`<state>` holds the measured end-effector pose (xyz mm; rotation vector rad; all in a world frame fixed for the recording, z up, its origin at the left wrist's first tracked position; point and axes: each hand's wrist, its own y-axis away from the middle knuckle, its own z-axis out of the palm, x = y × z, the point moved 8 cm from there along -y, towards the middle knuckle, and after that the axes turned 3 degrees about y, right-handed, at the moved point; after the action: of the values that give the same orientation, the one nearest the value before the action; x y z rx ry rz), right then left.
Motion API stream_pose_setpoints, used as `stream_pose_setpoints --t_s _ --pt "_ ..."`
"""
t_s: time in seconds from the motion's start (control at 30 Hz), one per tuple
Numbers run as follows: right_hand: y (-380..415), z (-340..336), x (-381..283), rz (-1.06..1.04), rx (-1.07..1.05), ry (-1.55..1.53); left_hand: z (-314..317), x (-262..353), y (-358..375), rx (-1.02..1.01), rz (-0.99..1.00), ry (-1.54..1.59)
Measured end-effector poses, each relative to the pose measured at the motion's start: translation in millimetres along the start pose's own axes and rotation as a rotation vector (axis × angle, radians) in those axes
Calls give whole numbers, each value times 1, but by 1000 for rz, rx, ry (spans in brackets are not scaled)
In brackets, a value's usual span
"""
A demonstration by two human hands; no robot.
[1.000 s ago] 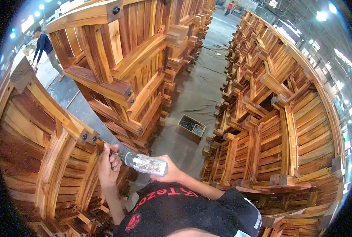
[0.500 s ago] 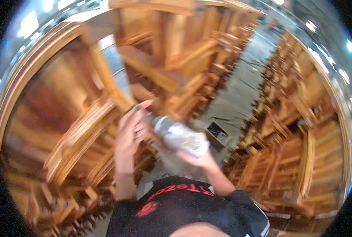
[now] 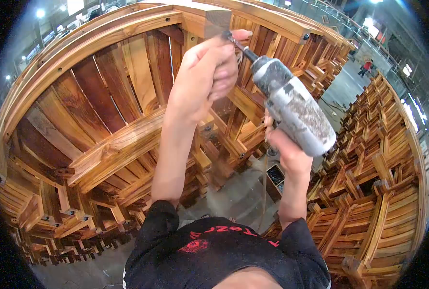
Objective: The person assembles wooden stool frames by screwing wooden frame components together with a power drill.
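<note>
My right hand point(image 3: 291, 147) is closed around the handle of a worn white and grey power driver point(image 3: 296, 103). The driver points up and to the left, its thin bit point(image 3: 243, 48) reaching a wooden frame corner point(image 3: 209, 20). Close to the bit's tip is my left hand point(image 3: 207, 79), with fingers curled and thumb and index finger around the tip. A small dark piece point(image 3: 226, 35) shows there, too small to name. What the left fingers hold is mostly hidden.
Slatted wooden furniture pieces point(image 3: 113, 86) stand on the left, and another stacked row point(image 3: 368, 188) runs along the right. An open box point(image 3: 275, 179) with dark contents sits on the floor by a hanging hose or cord point(image 3: 264, 192). A person point(image 3: 366, 67) is far back.
Both hands have moved up and forward. The driver, still in my right hand, now has its bit at the frame corner, with the left fingers at its tip.
</note>
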<state>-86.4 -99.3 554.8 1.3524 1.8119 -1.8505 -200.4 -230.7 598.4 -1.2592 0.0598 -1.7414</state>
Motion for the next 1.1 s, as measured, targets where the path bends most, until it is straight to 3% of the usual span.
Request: stream_pose_setpoints --t_s 0.13,0.33,0.57,0.73,0.87,0.97,1.1 --pt "-11 1 2 83 28 -54 1 1 -7 -30 24 -16" --pt "-15 -2 1 46 25 -78 0 1 -9 -27 25 12" --pt "-19 -7 -2 75 21 85 -1 1 -9 -18 27 34" --pt "-18 -7 -5 98 40 -60 -2 0 -10 -26 22 46" --pt "-19 -12 -6 82 -3 131 -2 0 -10 -20 24 75" --pt "-18 -12 -5 80 -9 71 -2 1 -9 -26 24 78" --pt "-17 -12 -6 80 -32 60 -26 4 9 174 67 -66"
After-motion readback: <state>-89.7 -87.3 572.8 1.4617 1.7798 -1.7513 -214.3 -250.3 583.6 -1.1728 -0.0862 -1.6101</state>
